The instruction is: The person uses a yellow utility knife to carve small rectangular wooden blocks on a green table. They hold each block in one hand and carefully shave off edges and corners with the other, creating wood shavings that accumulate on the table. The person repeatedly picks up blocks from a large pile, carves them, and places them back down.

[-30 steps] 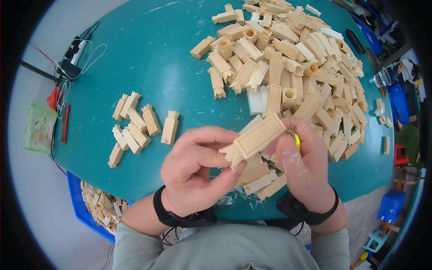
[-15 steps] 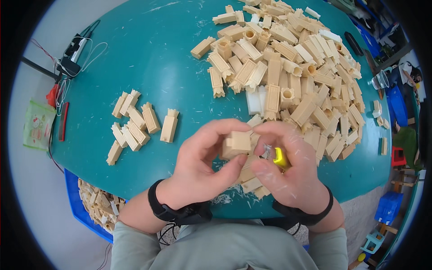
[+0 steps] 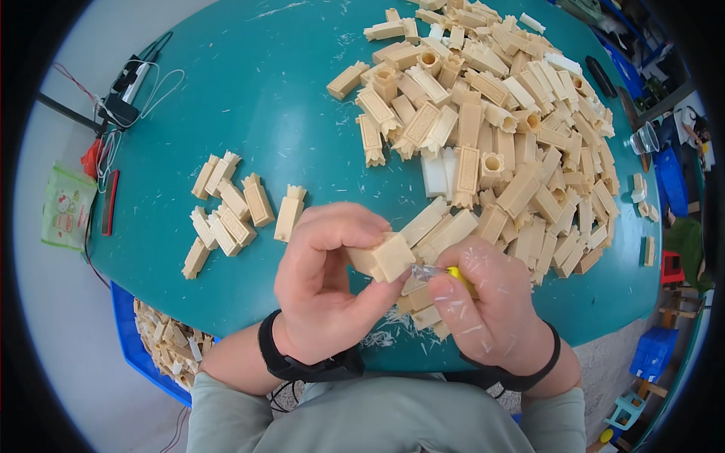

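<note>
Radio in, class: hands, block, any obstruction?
Left hand gripping block. Right hand holding yellow tool, tip at block's end. Shavings on table; no obstruction seen.

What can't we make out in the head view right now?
Head view:
- Block: far end hidden behind the left hand.
- Yellow tool: most of the handle hidden by the right hand; tip contact too small to tell.
- Pile: lower layers covered by upper pieces; top cut off by the picture edge.

only illegible reddish print [image 3: 66,220] on the pale green bag [image 3: 68,205]
</note>
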`<state>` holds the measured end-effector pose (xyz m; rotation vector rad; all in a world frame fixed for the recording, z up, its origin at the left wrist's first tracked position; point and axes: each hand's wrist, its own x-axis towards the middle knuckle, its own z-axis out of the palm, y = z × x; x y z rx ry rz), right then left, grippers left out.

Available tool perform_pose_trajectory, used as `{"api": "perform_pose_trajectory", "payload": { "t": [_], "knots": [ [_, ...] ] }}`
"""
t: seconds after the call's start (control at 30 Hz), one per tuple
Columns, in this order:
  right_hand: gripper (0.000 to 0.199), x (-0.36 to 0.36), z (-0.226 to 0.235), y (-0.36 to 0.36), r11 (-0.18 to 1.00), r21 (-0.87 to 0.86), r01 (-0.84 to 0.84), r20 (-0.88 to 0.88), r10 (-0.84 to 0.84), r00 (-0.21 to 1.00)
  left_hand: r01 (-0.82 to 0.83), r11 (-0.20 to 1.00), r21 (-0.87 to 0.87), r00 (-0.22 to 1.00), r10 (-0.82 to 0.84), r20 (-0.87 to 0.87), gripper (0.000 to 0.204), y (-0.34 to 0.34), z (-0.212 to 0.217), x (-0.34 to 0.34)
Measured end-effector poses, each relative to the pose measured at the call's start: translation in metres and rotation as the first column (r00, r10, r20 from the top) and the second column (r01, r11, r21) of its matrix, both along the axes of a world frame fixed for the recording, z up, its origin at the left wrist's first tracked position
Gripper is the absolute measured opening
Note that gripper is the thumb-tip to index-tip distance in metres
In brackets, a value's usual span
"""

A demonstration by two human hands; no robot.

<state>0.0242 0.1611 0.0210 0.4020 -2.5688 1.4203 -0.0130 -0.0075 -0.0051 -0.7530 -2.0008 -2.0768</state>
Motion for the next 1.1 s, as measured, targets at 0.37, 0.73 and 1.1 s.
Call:
{"api": "perform_pose_trajectory", "payload": {
  "t": [0.37, 0.73, 1.1],
  "knots": [
    [0.022, 0.0003, -0.0033, 0.0005, 0.999, 0.040, 0.006, 0.004, -0.006, 1.000, 0.008, 1.000, -0.007, 0.994, -0.008, -0.109, 0.040, -0.0008, -0.0004, -0.0044],
    [0.024, -0.0015, -0.0052, 0.0029, 0.999, 0.040, 0.003, -0.040, -0.001, 0.999, 0.064, 0.998, -0.011, 0.995, -0.064, -0.070, 0.035, -0.0043, -0.0021, -0.0043],
    [0.024, -0.0029, -0.0045, 0.0069, 0.996, 0.089, 0.000, -0.057, 0.005, 0.998, 0.120, 0.986, -0.117, 0.988, -0.129, -0.079, 0.037, -0.0069, -0.0017, -0.0053]
  ]
}}
